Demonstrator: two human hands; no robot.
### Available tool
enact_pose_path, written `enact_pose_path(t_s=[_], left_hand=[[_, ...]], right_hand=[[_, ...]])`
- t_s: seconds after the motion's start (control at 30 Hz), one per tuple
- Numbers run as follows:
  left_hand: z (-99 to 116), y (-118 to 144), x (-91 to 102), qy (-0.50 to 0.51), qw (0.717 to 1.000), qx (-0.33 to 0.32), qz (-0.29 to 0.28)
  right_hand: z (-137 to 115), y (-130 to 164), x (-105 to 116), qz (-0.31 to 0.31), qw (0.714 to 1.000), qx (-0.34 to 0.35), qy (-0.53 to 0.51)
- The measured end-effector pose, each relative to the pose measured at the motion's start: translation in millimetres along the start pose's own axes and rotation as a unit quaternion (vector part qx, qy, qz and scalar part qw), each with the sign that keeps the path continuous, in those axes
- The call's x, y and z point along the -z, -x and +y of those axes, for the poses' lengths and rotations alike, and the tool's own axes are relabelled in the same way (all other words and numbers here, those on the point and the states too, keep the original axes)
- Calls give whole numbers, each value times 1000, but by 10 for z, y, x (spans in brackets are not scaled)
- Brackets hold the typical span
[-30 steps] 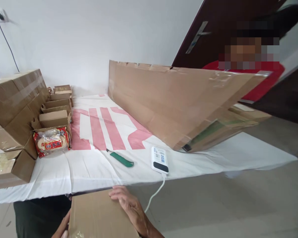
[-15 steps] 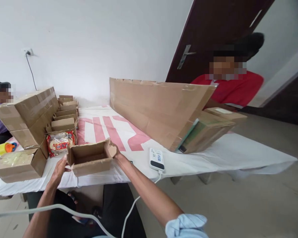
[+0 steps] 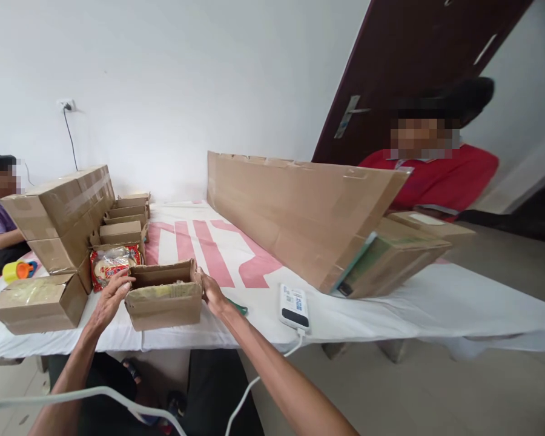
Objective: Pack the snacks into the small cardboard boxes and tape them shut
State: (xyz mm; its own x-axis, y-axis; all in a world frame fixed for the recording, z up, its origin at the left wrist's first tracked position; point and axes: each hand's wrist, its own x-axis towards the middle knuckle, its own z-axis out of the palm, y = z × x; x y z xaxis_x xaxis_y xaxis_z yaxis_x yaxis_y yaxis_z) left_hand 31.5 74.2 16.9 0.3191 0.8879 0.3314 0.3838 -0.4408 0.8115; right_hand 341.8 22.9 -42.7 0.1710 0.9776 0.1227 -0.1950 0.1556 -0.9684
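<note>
1. Brown cardboard: open carton (image 3: 162, 311) near the front edge of the white-covered worktop (image 3: 367, 322), mouth up, between both hands. Resting on it or lifted slightly: cannot tell.
2. Left hand (image 3: 111, 297): fingers lightly bent against the left end, near the upper rim. Pinching or merely steadying: cannot tell.
3. Right hand (image 3: 212, 295): curled around the right end, seemingly pinching the end wall; some fingertips hidden.
4. Probably light, judging by the thin walls. Contents out of sight, so weight uncertain.
5. Likely stiff along the corners, softer at the uneven rim. Expect bowing under a hard squeeze.
6. Shiny yellowish strip (image 3: 168, 291), seemingly tape, along the near upper edge: likely slicker than bare board, better avoided.
7. Best hold, by judgement: both short ends, low and level, palms flat, little force.
8. Mind the red-wrapped packet (image 3: 106, 266) beyond the left rear corner, possibly crushable; also the green-handled tool (image 3: 239, 307), partly behind the right forearm (image 3: 266, 358).
</note>
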Motion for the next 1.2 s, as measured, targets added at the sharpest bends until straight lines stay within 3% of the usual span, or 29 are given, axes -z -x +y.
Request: enact_pose_path(t_s=[0.1, 0.23, 0.4, 0.53, 0.63, 0.73, 0.83, 0.93, 1.07, 1.2], left_hand=[[-4, -95, 19, -38, 999, -8, -24], [-47, -180, 58, -97, 992, 8, -75], [-124, -141, 87, -151, 981, -12, -122], [-143, -60, 24, -160, 980, -31, -115], [-150, -1, -32, -163, 981, -51, -91], [-175, 74, -55, -166, 981, -64, -69], [-215, 150, -61, -174, 982, -63, -44], [-250, 149, -94, -176, 982, -67, -32], [-248, -129, -209, -173, 978, -108, -50], [-198, -705, -343, -238, 961, -135, -42]], right_hand=[[-135, -30, 68, -11, 1000, -7, -20], [-310, -136, 232, 1, 997, 47, 55], [-224, -202, 486, 12, 983, 61, 175], [-13, -106, 571, 62, 926, 156, 339], [97, -26, 546, 43, 891, 221, 394], [120, 29, 544, -11, 922, 186, 340], [85, 104, 615, -96, 968, 71, 221], [83, 205, 699, -139, 979, 5, 146], [195, 198, 732, -76, 987, 2, 139], [281, -170, 664, -7, 990, 36, 138]])
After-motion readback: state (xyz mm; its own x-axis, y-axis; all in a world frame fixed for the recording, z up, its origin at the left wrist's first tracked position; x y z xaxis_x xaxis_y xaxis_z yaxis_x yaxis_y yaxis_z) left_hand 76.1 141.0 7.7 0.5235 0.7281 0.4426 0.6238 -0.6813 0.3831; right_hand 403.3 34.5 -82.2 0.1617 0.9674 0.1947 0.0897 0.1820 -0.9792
